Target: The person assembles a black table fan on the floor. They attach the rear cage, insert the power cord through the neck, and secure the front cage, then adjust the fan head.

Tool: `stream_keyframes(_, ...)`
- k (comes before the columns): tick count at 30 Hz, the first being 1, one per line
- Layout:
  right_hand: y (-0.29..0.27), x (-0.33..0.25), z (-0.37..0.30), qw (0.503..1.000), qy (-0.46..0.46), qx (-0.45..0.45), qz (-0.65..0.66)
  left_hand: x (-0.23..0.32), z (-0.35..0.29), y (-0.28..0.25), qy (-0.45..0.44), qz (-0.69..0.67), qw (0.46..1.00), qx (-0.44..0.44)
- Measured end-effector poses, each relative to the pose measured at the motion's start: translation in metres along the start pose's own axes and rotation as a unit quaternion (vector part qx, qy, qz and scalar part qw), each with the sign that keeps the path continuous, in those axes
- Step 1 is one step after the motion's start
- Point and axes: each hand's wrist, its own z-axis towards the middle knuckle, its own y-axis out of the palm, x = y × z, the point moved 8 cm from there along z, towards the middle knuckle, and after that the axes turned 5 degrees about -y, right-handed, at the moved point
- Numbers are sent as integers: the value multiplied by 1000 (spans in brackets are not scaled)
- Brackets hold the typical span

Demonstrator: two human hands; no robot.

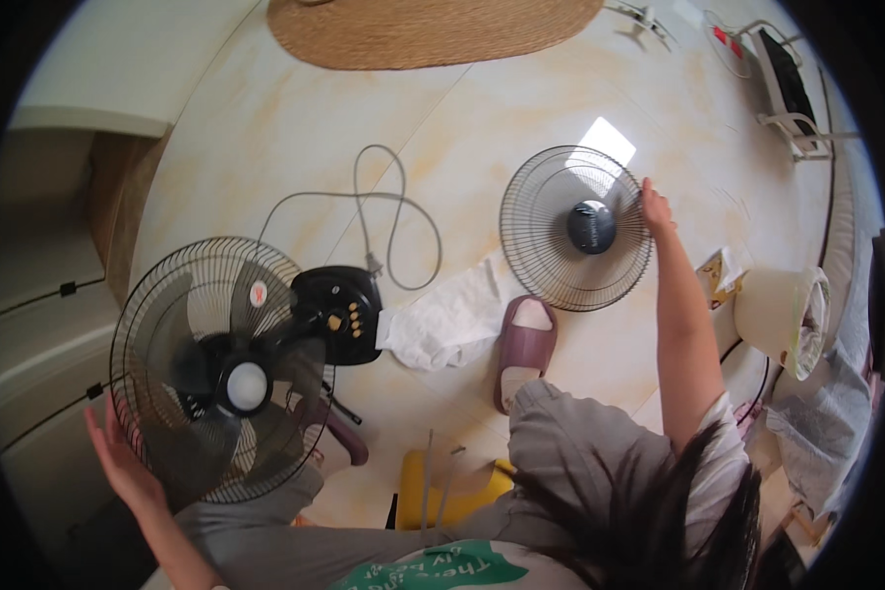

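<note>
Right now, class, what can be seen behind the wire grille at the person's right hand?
Through the wire grille, pale floor and part of a bright patch of light show. The dark round centre badge covers whatever lies directly behind it.

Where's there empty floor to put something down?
Bare floor lies between the straw mat and grey cable, and between mat and round grille. It's crowded around the fan, black base, white cloth and purple slipper.
</note>
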Motion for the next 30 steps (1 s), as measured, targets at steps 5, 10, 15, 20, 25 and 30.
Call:
stream_keyframes(5, -7, 15, 3, 998, 30, -21, -46, -2, -92, 6, 53, 21, 998, 39)
stream_keyframes(10, -43, 22, -1, 992, -1, 116, -55, -11, -131, 1, 39, 19, 998, 46)
stream_keyframes(15, -69, 13, -41, 933, -65, 87, 342, -57, -150, 24, 17, -67, 998, -8)
stream_keyframes(20, -132, -24, -129, 895, -88, 143, 413, -79, -145, 55, 119, 11, 992, -34)
stream_keyframes(25, -220, -86, -231, 803, -261, 169, 509, -91, -134, 66, 116, -80, 990, -2)
stream_keyframes(30, -323, -157, -320, 733, -427, 150, 508, -100, -113, 61, 127, -110, 986, -6)
